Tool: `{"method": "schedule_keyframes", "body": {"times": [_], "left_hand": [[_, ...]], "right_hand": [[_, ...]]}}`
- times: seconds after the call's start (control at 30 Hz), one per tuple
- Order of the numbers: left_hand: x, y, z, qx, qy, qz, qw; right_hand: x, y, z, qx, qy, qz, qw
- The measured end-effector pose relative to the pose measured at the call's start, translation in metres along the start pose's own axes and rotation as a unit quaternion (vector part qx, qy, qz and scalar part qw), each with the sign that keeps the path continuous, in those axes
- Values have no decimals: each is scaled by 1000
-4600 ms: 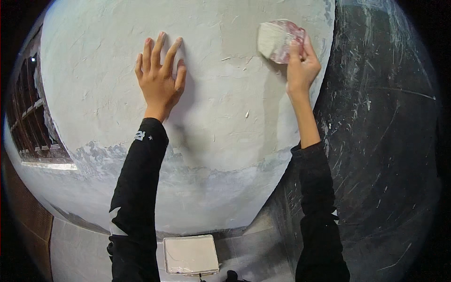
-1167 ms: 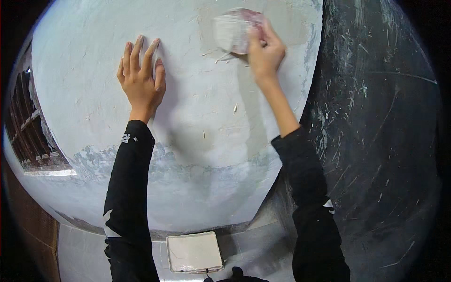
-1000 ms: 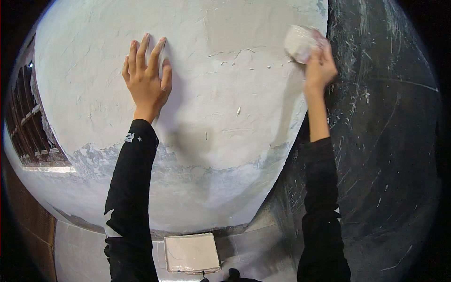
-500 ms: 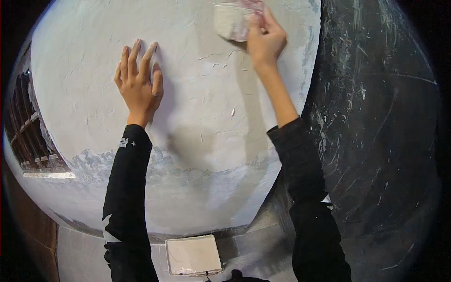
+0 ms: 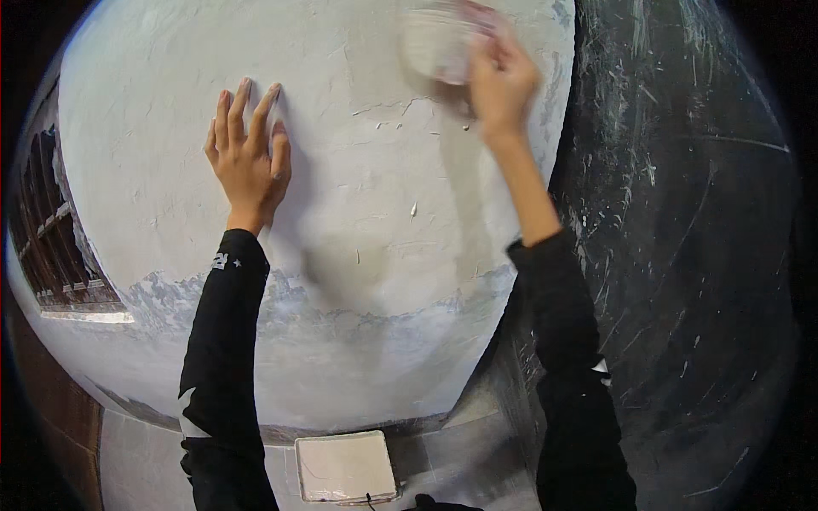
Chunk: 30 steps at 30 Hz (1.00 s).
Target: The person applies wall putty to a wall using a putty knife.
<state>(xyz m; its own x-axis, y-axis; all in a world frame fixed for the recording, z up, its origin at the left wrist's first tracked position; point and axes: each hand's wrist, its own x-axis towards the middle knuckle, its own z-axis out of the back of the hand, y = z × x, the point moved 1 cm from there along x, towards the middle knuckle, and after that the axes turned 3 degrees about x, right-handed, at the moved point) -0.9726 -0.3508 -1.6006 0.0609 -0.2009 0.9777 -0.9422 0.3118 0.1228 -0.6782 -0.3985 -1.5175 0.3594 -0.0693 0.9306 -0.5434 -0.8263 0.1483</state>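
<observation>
My right hand (image 5: 504, 85) grips a wide flat paintbrush (image 5: 436, 43) at the top of the white wall (image 5: 341, 170). The brush has pale bristles and a reddish, paint-smeared upper part; it and the hand are blurred by motion. Farther left, my left hand (image 5: 247, 162) rests against the wall with its fingers spread, holding nothing. Small flakes and ridges stand out on the wall between the hands. A square container (image 5: 345, 467) of cream-coloured paint stands on the floor near the wall's foot.
A barred opening (image 5: 64, 230) with a pale sill cuts into the wall at the left. To the right is a dark, paint-spattered surface (image 5: 682, 238). Grey floor tiles (image 5: 145, 460) run along the bottom, and the lower wall carries a rough grey band (image 5: 341, 319).
My right hand and the brush have shifted right and slightly down. My left hand stays at its place on the wall. The whole view has shifted a little.
</observation>
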Motion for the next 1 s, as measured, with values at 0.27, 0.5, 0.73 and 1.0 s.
{"method": "schedule_keyframes", "body": {"times": [0.27,0.5,0.73,1.0], "left_hand": [[-1,-6,-5,-21,0,-4,1000],[3,-2,0,7,-3,-1,1000],[0,-3,-5,-13,-6,-3,1000],[3,-6,0,-1,-3,-1,1000]], "right_hand": [[77,-49,-2,41,-25,50,998],[65,-40,90,163,-144,-42,975],[-8,-4,-27,62,6,15,998],[50,-52,48,104,-46,-94,989]]}}
